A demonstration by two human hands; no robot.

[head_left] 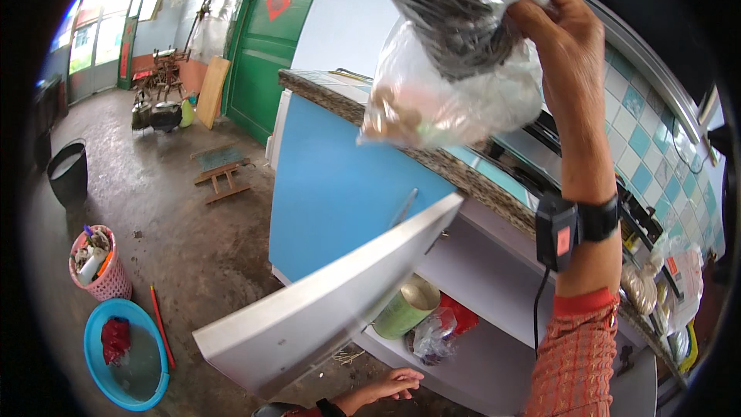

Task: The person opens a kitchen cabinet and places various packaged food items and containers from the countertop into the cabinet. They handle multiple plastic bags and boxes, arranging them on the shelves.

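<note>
High over the counter, my right hand (559, 27) pinches the gathered tops of clear plastic bags. One plastic bag (463, 27) is packed with dark, dried-looking strips; below and behind it hangs another plastic bag (448, 108) with pale and brownish pieces. Low down, my left hand (394, 384) holds nothing, its fingers loosely stretched toward the cabinet. The white cabinet door (332, 293) stands swung out. Inside the cabinet are a green cylindrical tin (407, 309), a clear bag with dark contents (434, 336) and a red bag (461, 315).
A granite-edged counter (432, 156) runs above the blue cabinet side (332, 185). On the floor at left are a blue basin (164, 374) with water and red cloth, a pink basket (116, 282), a black bucket (69, 177) and a low wooden stool (224, 174). Bags (679, 286) hang at right.
</note>
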